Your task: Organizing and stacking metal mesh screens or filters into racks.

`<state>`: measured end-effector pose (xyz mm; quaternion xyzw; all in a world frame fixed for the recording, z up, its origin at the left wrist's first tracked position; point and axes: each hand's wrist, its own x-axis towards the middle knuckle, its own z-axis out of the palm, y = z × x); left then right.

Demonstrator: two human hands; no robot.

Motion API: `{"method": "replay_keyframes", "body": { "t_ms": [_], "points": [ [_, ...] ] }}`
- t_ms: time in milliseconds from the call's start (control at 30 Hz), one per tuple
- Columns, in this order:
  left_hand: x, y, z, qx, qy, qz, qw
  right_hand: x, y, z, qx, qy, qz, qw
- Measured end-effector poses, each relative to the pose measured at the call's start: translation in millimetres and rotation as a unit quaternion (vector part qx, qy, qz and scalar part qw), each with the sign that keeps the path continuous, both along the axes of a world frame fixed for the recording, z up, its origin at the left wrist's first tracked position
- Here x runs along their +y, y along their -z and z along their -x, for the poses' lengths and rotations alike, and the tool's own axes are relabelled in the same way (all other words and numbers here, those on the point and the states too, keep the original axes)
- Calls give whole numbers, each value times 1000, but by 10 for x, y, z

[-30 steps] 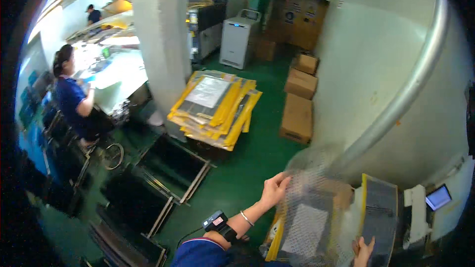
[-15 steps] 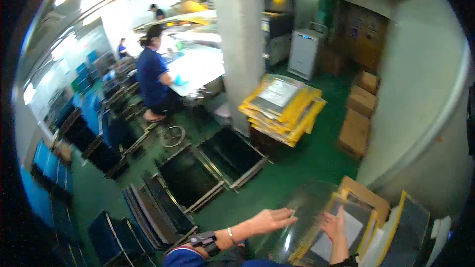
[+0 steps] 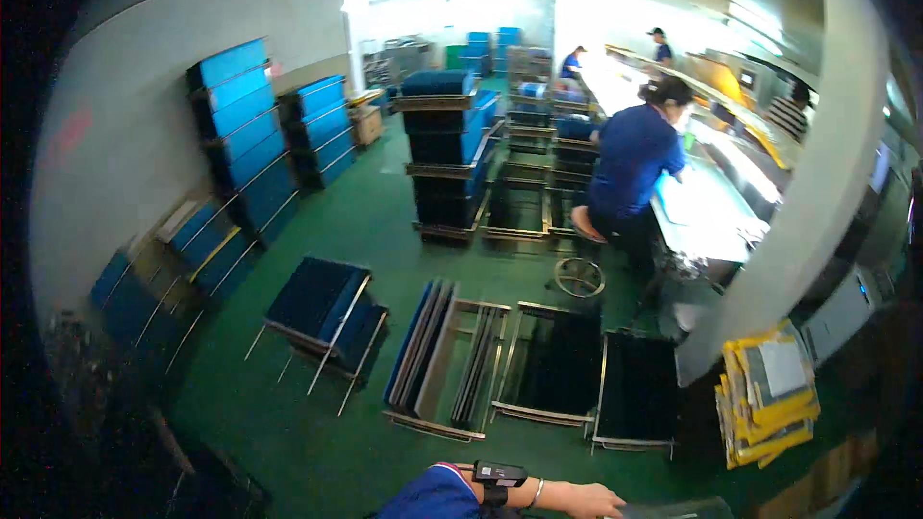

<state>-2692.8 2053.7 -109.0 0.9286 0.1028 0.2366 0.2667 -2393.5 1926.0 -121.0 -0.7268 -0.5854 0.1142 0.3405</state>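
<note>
My left hand (image 3: 585, 498) shows at the bottom edge, knuckles up, with a black device strapped to the forearm and a bangle at the wrist. Its fingers bend downward and are cut off by the picture's edge, so their grip is hidden. Right beside the fingertips lies the edge of a dark, see-through sheet (image 3: 678, 509). Whether the hand touches that sheet, I cannot tell. My right hand is out of the picture.
On the green floor stand metal-framed racks (image 3: 548, 365), one holding upright panels (image 3: 423, 346). Blue stacks (image 3: 240, 125) line the left wall. A yellow-edged pile (image 3: 769, 394) sits by the pillar (image 3: 817, 183). A person in blue (image 3: 635, 159) works at a bright table (image 3: 707, 207).
My view has swung left, bringing in the wall with blue stacks. My left hand has dropped to the bottom edge; my right hand and the yellow-edged panels near it have left the picture.
</note>
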Motion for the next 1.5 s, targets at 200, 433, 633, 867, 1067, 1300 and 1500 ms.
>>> {"method": "replay_keyframes", "body": {
  "t_ms": [200,433,633,867,1067,1300,1500],
  "points": [
    [419,192,559,49,-132,35,989,482,93,-14,-105,-18,75,992],
    [502,135,800,71,-182,110,974,735,303,-233,-120,53,217,967],
    [437,160,928,113,-210,136,962,824,406,-413,-119,76,262,955],
    [261,97,742,155,-246,172,941,824,600,-733,-95,82,292,948],
    [136,-136,338,166,-215,206,940,732,793,-1016,-72,86,306,945],
    [80,105,-21,205,-177,222,937,685,919,-1292,-61,80,278,955],
    [92,130,-183,215,-148,246,934,1026,881,-1580,-69,27,111,991]
  ]
}}
